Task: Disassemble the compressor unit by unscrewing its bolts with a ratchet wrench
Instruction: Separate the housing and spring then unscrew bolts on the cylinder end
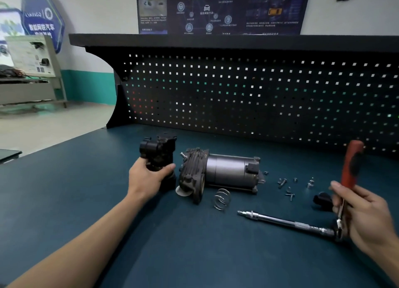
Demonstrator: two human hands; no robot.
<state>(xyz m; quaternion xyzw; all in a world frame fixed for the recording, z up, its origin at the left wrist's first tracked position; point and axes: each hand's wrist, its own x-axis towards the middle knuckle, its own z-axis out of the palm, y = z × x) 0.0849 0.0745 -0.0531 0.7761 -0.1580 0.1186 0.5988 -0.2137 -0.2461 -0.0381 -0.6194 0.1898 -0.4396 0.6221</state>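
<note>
The compressor body (224, 173), a grey cylinder with a ribbed dark head, lies on its side on the blue-green bench top (194, 244). My left hand (149, 177) grips a detached black compressor part (159, 154) just left of that body. My right hand (367, 214) holds the ratchet wrench (352, 164) by its metal shank, red and black handle pointing up. A long silver extension bar (282, 220) runs from the ratchet head leftward and lies on the bench. Loose bolts (285, 186) lie to the right of the compressor. A coil spring (222, 199) rests in front of it.
A small silver socket (311, 183) stands near the bolts, and a black part (321, 199) sits beside my right hand. A white disc (181, 191) lies under the compressor head. A black pegboard (259, 93) walls the back of the bench.
</note>
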